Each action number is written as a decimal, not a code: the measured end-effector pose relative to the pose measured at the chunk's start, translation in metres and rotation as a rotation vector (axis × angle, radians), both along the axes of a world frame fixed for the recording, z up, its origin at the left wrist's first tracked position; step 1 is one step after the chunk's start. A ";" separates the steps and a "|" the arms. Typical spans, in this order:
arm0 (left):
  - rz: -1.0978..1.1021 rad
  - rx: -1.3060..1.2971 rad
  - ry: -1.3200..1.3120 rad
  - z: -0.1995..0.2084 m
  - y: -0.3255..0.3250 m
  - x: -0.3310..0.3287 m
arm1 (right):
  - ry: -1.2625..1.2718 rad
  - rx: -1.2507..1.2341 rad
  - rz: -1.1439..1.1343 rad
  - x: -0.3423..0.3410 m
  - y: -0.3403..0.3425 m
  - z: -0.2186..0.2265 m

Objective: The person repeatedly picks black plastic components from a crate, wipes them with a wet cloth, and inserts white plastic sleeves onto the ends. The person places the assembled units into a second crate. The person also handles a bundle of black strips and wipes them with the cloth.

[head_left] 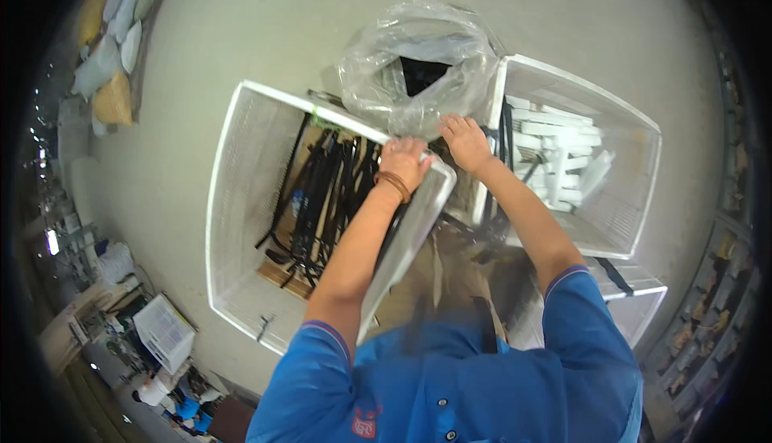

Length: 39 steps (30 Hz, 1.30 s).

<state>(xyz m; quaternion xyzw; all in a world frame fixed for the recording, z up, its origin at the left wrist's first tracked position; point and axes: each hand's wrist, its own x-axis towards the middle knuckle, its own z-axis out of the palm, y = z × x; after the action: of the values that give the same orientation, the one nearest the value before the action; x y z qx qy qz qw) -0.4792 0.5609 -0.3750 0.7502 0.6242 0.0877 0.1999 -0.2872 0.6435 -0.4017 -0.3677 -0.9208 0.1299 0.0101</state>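
My left hand (404, 162) is closed over the top edge of a white plastic crate (227, 141), near its far right corner. Inside that crate lie many long black strips (322, 202) on brown cardboard. My right hand (466, 144) is just to the right, its fingers stretched out over the near edge of a clear plastic bag (370, 77). No object shows in it. The bag stands gaping, with something dark at the bottom of its opening.
A second white crate (647, 170) on the right holds white plastic pieces (555, 149). Below it another white crate (655, 302) shows partly. Filled sacks (112, 93) lie far left on the grey floor (265, 17). Racks (708, 298) line the right side.
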 end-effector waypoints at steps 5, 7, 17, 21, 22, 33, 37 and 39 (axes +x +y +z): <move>-0.022 -0.088 0.113 -0.034 0.019 0.000 | -0.143 0.227 0.217 -0.041 0.084 -0.089; -0.015 0.175 0.047 -0.046 0.016 0.003 | -0.206 0.269 0.244 -0.052 0.101 -0.123; 0.037 0.212 0.013 -0.058 0.015 0.005 | -0.432 -0.505 0.099 0.030 0.060 -0.112; 0.035 0.173 0.023 -0.050 0.020 0.005 | 0.047 -0.515 -0.147 0.059 0.055 -0.070; 0.028 0.165 0.016 -0.046 0.020 0.005 | 0.129 -0.467 -0.167 0.060 0.052 -0.064; 0.219 -0.519 -0.299 -0.130 0.157 0.020 | -0.116 -0.867 -0.153 -0.011 0.121 -0.105; 0.124 -0.737 -0.028 -0.211 0.224 0.009 | 0.258 -0.732 -0.805 -0.065 0.153 -0.178; 0.142 -0.756 -0.012 -0.247 0.241 0.002 | 0.327 -0.747 -0.874 -0.082 0.171 -0.226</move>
<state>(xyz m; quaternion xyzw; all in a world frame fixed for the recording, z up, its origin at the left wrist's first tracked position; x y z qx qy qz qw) -0.4771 0.8018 -0.6220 0.5780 0.6615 -0.1308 0.4596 -0.3693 0.8147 -0.6279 -0.6664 -0.5624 0.4837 0.0744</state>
